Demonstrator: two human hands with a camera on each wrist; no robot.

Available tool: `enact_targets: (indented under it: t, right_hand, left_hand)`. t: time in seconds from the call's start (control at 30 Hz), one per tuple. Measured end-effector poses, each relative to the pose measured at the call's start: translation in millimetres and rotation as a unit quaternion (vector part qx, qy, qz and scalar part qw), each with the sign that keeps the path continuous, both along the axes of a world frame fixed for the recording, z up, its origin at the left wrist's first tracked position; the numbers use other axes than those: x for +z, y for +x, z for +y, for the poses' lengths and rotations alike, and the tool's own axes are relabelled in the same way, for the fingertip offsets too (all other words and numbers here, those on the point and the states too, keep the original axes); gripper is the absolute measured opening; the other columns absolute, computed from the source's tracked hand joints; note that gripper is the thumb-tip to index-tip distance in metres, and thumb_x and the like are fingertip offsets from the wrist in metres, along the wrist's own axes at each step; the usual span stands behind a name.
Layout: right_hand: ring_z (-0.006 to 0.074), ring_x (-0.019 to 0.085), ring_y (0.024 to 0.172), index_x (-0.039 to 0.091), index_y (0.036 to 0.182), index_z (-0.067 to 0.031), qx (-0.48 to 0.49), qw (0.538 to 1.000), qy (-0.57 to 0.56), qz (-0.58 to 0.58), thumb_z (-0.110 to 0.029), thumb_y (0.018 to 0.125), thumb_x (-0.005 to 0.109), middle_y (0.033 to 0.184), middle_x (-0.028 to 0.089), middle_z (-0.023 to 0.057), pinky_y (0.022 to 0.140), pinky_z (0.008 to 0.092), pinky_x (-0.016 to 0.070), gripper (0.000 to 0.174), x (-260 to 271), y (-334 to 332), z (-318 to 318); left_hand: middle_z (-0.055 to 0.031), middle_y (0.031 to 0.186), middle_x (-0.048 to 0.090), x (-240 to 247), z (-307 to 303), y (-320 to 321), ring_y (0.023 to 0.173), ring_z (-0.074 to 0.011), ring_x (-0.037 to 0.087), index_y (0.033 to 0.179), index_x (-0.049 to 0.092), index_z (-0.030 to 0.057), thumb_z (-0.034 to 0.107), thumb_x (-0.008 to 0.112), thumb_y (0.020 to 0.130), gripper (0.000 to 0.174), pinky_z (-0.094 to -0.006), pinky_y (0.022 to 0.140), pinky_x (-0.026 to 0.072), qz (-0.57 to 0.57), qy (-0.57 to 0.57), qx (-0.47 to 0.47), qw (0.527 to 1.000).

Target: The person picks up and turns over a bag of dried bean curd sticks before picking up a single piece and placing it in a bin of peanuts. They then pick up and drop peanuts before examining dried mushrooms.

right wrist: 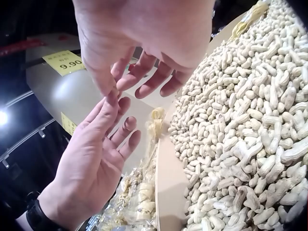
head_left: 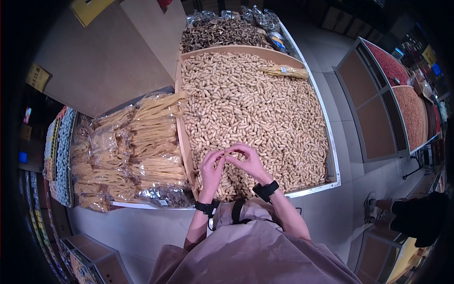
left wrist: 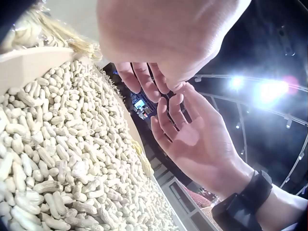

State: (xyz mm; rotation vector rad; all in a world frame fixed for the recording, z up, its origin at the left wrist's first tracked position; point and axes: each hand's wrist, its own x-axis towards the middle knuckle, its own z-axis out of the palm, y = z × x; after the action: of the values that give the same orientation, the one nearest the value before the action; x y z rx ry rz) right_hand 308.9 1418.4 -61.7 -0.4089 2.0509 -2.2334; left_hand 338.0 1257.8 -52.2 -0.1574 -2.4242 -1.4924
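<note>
Both hands meet fingertip to fingertip over the near part of a bin heaped with unshelled peanuts (head_left: 250, 113). The left hand (head_left: 211, 169) and the right hand (head_left: 249, 163) pinch a small brownish peanut piece (head_left: 227, 154) between thumbs and forefingers. Most of that piece is hidden by the fingertips. In the right wrist view, the left hand (right wrist: 91, 159) comes up from below to the right hand's (right wrist: 144, 43) pinching fingers. Their other fingers are loosely bent and hold nothing. A black band circles each wrist.
Packaged dried yellow strips (head_left: 156, 137) lie left of the bin's wooden divider (head_left: 183, 146). One similar packet (head_left: 286, 71) rests on the peanuts at the far right. Dark dried goods (head_left: 222, 34) fill the back section. Another display stand (head_left: 373, 109) is across the aisle.
</note>
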Motion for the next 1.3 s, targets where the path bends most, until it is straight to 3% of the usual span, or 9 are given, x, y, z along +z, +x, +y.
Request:
enact_targets:
  t: [0.2,0.33,0.5,0.6,0.7,0.93,1.03,1.3]
  right_hand:
    - [0.0137,0.06,0.1,0.067,0.107,-0.002,0.007,1.0,-0.004,-0.026,-0.008,0.085,0.073,0.103,0.066,0.0047,0.09,0.0288,0.0467,0.023,2,2,-1]
    - [0.01,0.058,0.091,0.068,0.106,-0.0027,-0.01,0.999,-0.023,-0.03,-0.012,0.087,0.072,0.095,0.065,0.0017,0.085,0.0251,0.0463,0.021,-8,3,-2]
    - [0.0089,0.059,0.094,0.065,0.111,-0.0019,0.004,0.996,-0.047,-0.077,-0.012,0.093,0.065,0.104,0.066,0.0019,0.086,0.0241,0.0461,0.021,-8,5,-1]
    - [0.009,0.059,0.099,0.064,0.116,-0.0013,0.036,0.99,-0.084,-0.106,-0.013,0.096,0.061,0.107,0.066,0.0033,0.087,0.0248,0.0462,0.024,-1,8,0]
    - [0.009,0.058,0.1,0.062,0.12,-0.0008,0.054,0.991,-0.075,-0.101,-0.013,0.097,0.059,0.106,0.065,0.0036,0.089,0.0253,0.0462,0.026,-6,10,1]
    - [0.0071,0.055,0.089,0.066,0.116,-0.0022,0.032,0.992,-0.069,-0.103,-0.011,0.093,0.065,0.1,0.065,0.001,0.083,0.024,0.0452,0.025,-6,11,6]
    - [0.0066,0.052,0.084,0.069,0.111,-0.0025,0.002,0.994,-0.066,-0.087,-0.011,0.089,0.07,0.094,0.063,-0.0004,0.08,0.023,0.044,0.024,-5,11,6]
    - [0.007,0.053,0.085,0.069,0.109,-0.0033,0.004,0.997,-0.05,-0.06,-0.011,0.085,0.074,0.094,0.064,-0.0008,0.08,0.0237,0.0446,0.025,-9,10,3]
  left_hand:
    - [-0.0123,0.096,0.066,1,-3,-1,0.088,-0.0263,0.065,0.102,0.068,0.0012,0.0,0.068,0.084,0.018,-0.0331,0.078,0.0509,0.002,-0.001,0.004,1.0]
    - [-0.0117,0.096,0.065,1,-4,0,0.089,-0.0252,0.065,0.102,0.068,0.0011,0.0,0.068,0.084,0.018,-0.032,0.079,0.0504,-0.018,0.008,0.005,1.0]
    - [-0.0094,0.095,0.065,10,0,1,0.088,-0.0223,0.064,0.102,0.068,0.0001,0.001,0.069,0.084,0.018,-0.0303,0.078,0.0499,-0.044,0.094,-0.001,0.995]
    - [-0.0078,0.097,0.062,14,1,0,0.09,-0.0171,0.061,0.104,0.068,-0.0006,0.001,0.068,0.085,0.019,-0.0265,0.081,0.0483,-0.025,0.073,-0.017,0.997]
    - [-0.0092,0.092,0.064,18,5,-1,0.086,-0.0216,0.063,0.1,0.069,0.0,0.001,0.069,0.084,0.016,-0.0304,0.077,0.0497,-0.002,0.03,-0.004,1.0]
    - [-0.0099,0.095,0.064,9,6,-1,0.087,-0.0216,0.063,0.102,0.07,0.0004,0.002,0.069,0.085,0.017,-0.0308,0.078,0.0502,-0.001,0.037,0.0,0.999]
    - [-0.0101,0.097,0.065,-2,3,0,0.089,-0.0213,0.064,0.103,0.069,0.0002,0.001,0.068,0.085,0.019,-0.0303,0.079,0.0508,-0.063,0.06,0.002,0.996]
    - [-0.0103,0.101,0.065,-7,1,1,0.089,-0.0196,0.065,0.106,0.068,-0.0003,0.0,0.066,0.086,0.02,-0.0287,0.077,0.0524,-0.078,0.046,-0.019,0.996]
